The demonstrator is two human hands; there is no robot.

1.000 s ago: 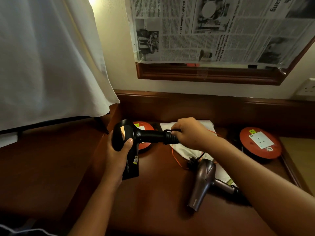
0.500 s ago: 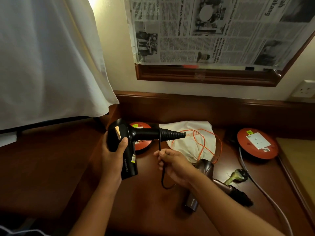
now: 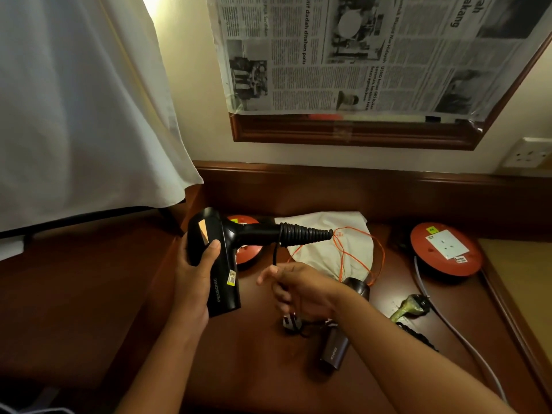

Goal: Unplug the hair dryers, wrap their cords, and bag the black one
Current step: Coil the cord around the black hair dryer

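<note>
My left hand (image 3: 194, 282) grips the barrel of the black hair dryer (image 3: 222, 264), held above the desk with its handle pointing right. Its black cord (image 3: 275, 253) drops from the ribbed end of the handle into my right hand (image 3: 298, 289), whose fingers pinch it. The cord's plug (image 3: 291, 322) lies on the desk just below that hand. A bronze hair dryer (image 3: 339, 345) lies on the desk, partly hidden under my right forearm. The white drawstring bag (image 3: 331, 243) with orange cords lies flat behind it.
Two red cable reels with sockets sit on the wooden desk (image 3: 254, 372), one (image 3: 446, 249) at the right and one (image 3: 246, 255) behind the black dryer. A green plug (image 3: 409, 306) with a grey cable lies at the right. A wall socket (image 3: 530, 152) is at the far right.
My right hand left the dryer's handle, came down and toward me, and now pinches the hanging cord. The plug has come into view on the desk.
</note>
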